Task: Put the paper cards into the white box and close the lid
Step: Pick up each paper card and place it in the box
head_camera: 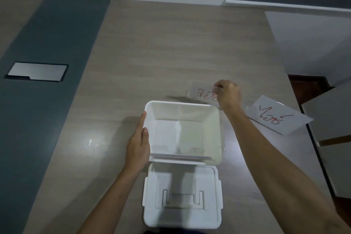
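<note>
Two bare forearms, left hand [138, 142] and right hand [228, 94] ungloved, sleeveless, ringless.

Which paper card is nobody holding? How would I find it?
Start at the open white box in the middle of the wooden table. Look right, past the right hand, which pinches another card. The loose card lies flat near the table's right edge, red writing up, untouched.

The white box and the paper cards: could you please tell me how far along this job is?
Partly done. A few cards already lie inside the open white box, against its near wall. The right hand is pinching a card beyond the box, while the left hand steadies the box's side. Still left: that card, another card lying on the table to the right, and fitting the lid, which lies off the box.
</note>
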